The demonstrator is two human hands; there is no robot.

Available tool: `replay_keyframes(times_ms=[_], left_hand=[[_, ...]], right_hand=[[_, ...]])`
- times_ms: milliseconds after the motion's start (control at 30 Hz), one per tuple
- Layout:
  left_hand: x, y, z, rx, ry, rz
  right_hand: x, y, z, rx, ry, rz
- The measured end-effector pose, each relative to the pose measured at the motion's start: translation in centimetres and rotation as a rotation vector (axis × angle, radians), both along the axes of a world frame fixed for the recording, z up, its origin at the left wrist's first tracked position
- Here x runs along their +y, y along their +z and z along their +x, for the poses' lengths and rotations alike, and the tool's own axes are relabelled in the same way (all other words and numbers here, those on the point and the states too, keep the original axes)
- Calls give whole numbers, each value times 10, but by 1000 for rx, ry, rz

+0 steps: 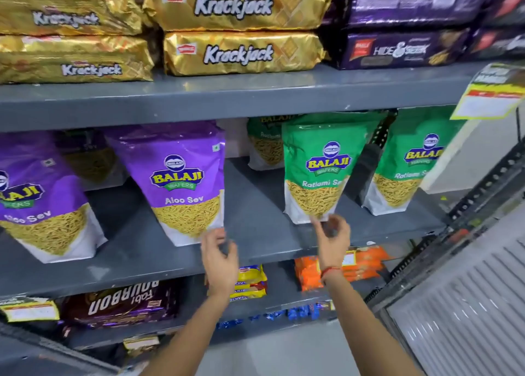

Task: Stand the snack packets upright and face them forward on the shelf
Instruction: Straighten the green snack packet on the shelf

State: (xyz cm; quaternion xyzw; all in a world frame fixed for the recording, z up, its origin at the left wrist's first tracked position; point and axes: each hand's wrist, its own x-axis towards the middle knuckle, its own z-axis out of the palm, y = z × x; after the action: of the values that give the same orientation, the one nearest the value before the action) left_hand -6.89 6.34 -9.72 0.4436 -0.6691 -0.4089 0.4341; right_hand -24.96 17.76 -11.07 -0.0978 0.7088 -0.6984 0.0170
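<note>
On the middle grey shelf (255,222) stand Balaji snack packets, all facing forward. A purple Aloo Sev packet (181,182) is at the centre, another purple one (37,199) at the far left. A green Ratlami Sev packet (318,165) stands right of centre, a second (409,159) further right, a third (264,142) behind. My left hand (220,254) hovers just below the centre purple packet's lower right corner, fingers curled, holding nothing. My right hand (331,239) sits at the green packet's bottom edge, fingertips touching or nearly touching it.
Gold Krackjack packs (235,6) and purple Hide & Seek packs (397,48) lie on the shelf above. Bourbon (122,304), yellow (252,282) and orange biscuit packs (341,267) fill the shelf below. A yellow price tag (491,94) hangs at the right. A slatted metal panel (468,304) stands at the lower right.
</note>
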Motion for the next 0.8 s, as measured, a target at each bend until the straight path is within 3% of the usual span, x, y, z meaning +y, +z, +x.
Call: replay_keyframes(times_ms=[133, 233, 333, 800], left_hand=[[8, 0, -64, -184, -398, 93], [2, -2, -103, -296, -516, 227], [-3, -3, -128, -280, -602, 305], [-10, -13, -108, -245, -502, 209]], right_hand=[[13, 3, -59, -70, 174, 136], [14, 3, -85, -89, 382, 192], [11, 0, -96, -54, 548, 178], [-1, -8, -65, -20, 607, 187]])
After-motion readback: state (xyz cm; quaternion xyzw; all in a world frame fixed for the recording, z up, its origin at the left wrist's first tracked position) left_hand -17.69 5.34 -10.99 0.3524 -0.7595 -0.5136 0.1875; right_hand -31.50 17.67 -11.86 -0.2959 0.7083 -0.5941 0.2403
